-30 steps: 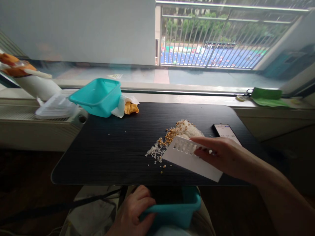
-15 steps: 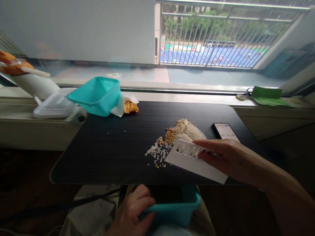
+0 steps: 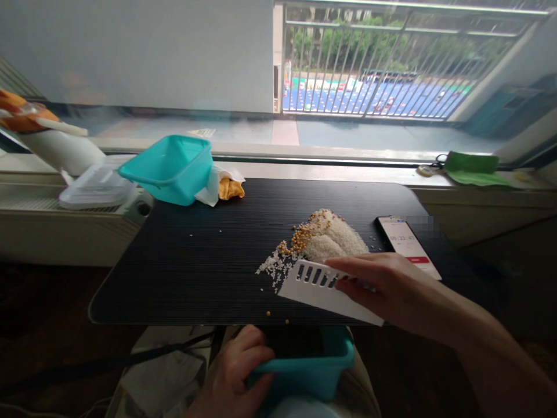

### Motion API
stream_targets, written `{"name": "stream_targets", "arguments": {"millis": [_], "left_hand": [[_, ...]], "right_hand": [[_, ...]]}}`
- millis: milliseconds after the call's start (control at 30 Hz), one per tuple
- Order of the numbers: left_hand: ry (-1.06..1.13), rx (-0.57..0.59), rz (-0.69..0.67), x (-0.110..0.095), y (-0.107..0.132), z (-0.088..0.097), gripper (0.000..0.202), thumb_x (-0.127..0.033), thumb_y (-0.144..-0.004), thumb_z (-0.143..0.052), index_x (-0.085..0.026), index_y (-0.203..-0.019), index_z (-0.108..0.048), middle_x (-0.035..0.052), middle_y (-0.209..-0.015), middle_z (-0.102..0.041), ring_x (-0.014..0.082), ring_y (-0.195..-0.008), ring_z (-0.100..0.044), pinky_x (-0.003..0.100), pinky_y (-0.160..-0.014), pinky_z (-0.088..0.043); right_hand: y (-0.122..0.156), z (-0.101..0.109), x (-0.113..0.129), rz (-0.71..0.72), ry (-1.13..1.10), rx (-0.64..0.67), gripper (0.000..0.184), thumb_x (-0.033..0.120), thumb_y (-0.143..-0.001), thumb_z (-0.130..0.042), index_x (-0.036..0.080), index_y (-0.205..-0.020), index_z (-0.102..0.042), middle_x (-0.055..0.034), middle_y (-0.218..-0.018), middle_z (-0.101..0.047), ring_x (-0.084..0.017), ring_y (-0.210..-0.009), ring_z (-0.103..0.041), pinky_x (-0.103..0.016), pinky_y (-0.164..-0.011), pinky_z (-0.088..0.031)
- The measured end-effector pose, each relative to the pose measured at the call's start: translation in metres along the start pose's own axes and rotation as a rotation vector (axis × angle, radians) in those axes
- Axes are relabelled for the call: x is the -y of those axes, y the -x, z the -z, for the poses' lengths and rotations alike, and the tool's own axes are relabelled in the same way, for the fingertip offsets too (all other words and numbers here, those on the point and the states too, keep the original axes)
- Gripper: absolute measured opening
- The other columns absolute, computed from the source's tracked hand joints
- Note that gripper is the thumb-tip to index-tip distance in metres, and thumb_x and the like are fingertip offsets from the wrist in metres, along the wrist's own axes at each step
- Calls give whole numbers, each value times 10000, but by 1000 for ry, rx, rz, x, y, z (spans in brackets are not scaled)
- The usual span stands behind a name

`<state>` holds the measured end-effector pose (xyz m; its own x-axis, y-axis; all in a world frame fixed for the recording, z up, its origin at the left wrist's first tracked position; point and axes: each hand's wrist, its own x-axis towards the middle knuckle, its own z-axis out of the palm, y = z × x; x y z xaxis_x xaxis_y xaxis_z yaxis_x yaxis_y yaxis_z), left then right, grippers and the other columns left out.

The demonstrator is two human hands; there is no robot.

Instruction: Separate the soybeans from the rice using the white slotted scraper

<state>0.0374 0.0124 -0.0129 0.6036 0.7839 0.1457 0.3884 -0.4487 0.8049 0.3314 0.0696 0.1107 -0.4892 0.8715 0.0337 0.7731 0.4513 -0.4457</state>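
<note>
My right hand [image 3: 369, 284] is closed on a white slotted scraper [image 3: 322, 295], which stands on the black table [image 3: 174, 278] close to the front edge. Just behind the scraper lies a heap of rice [image 3: 339, 238], with yellow soybeans [image 3: 301, 237] along its left side. Two loose beans [image 3: 268, 313] lie near the table edge, left of the scraper. Below the table, my left hand [image 3: 243, 363] grips the rim of a teal plastic bin [image 3: 304, 367] on my lap. The inside of that bin is dark and its contents cannot be made out.
A phone [image 3: 407, 244] with a running timer lies right of the rice. At the back left are a second teal bin [image 3: 174, 168], an orange cloth [image 3: 231, 188] and a clear lid [image 3: 98, 186]. A green cloth [image 3: 474, 168] rests on the windowsill.
My right hand has drawn the scraper toward me and slightly left. The loose beans have moved nearer the table edge, and more of the phone shows. My left hand stays on the bin.
</note>
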Motion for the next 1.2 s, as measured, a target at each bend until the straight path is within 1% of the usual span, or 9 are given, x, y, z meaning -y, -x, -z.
{"name": "stream_targets", "arguments": {"millis": [100,200,367,433,567,667,767,933,1200], "left_hand": [[14,-7,13,2,5,7,189,-146,-912,-552,-181,-784,-687,53,-775,-626,199,-767,-633,260,-648,-516],[16,-41,10,5,11,17,180,-138,-915,-553,-190,-794,-677,43,-801,-632,189,-772,-639,252,-669,-523],[-8,-81,-24,6,15,25,159,-111,-903,-557,-189,-806,-656,41,-779,-653,195,-777,-636,261,-684,-534],[-5,-79,-25,5,13,22,161,-104,-900,-561,-188,-805,-659,46,-778,-656,200,-788,-639,263,-689,-542],[-15,-58,-8,2,7,17,182,-90,-889,-553,-187,-809,-684,57,-803,-659,198,-777,-645,263,-669,-541],[-18,-53,-20,1,6,15,194,-114,-909,-548,-186,-800,-692,52,-775,-651,197,-760,-643,265,-658,-534],[-27,-59,-10,1,7,15,195,-96,-895,-548,-185,-804,-696,50,-774,-651,198,-768,-646,265,-664,-532],[-42,-59,3,0,10,14,179,-95,-883,-567,-188,-821,-707,52,-792,-661,202,-780,-651,270,-681,-536],[-46,-56,-2,-1,6,15,182,-105,-903,-562,-189,-819,-701,49,-782,-652,204,-776,-647,272,-674,-536]], "right_hand": [[-14,-11,10,89,-13,34,265,163,-958,-549,200,-1153,-724,-52,-882,-750,-168,-741,-670,-262,-652,-424],[-20,-18,24,139,-16,109,217,161,-972,-544,198,-1098,-716,-28,-830,-705,-151,-700,-620,-272,-619,-370],[-4,-16,38,184,-45,233,174,191,-1006,-513,223,-976,-682,14,-748,-633,-128,-634,-542,-279,-566,-316],[4,-12,33,167,-53,186,190,198,-1013,-497,220,-961,-678,3,-763,-654,-129,-653,-572,-268,-578,-348],[8,0,6,69,39,-120,221,210,-1003,-501,206,-1110,-694,-57,-918,-741,-159,-756,-668,-257,-651,-440],[-1,8,-14,7,193,-244,237,224,-977,-524,200,-1115,-715,-59,-873,-762,-170,-680,-667,-259,-589,-433],[-14,11,-24,-15,303,-253,241,218,-959,-522,200,-1061,-740,-60,-830,-772,-176,-644,-666,-265,-575,-413],[-28,9,-21,-8,377,-200,248,218,-956,-525,188,-1064,-746,-68,-845,-788,-192,-631,-676,-280,-565,-366],[-14,5,-15,38,187,-162,236,195,-974,-515,201,-1060,-735,-53,-889,-772,-154,-686,-668,-243,-606,-416]]}}
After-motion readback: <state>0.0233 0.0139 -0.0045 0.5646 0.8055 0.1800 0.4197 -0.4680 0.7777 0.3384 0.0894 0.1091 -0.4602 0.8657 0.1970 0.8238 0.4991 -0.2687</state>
